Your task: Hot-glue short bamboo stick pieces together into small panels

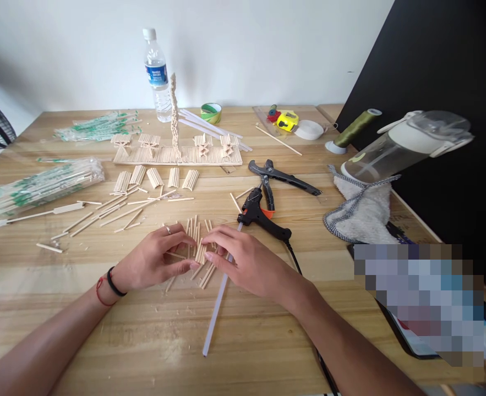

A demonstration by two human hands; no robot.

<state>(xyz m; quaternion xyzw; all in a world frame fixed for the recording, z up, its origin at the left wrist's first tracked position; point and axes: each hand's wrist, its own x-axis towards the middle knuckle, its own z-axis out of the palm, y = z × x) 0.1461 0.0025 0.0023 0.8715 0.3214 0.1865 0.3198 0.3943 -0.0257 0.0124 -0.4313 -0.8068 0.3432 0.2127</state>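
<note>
The person's left hand (156, 253) and right hand (249, 261) pinch a small row of sticks (200, 253) between them, each grip closed on it, among loose sticks (208, 276) on the counter (143, 341).

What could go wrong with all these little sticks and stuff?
The right hand might nudge the long translucent glue stick beneath it, swinging the black glue gun. Loose, thin wooden sticks near both hands could roll away. The tall, narrow wooden tower could topple if bumped.

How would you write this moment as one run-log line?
left grip: at wooden sticks | right grip: at same sticks | glue gun: on table
</note>
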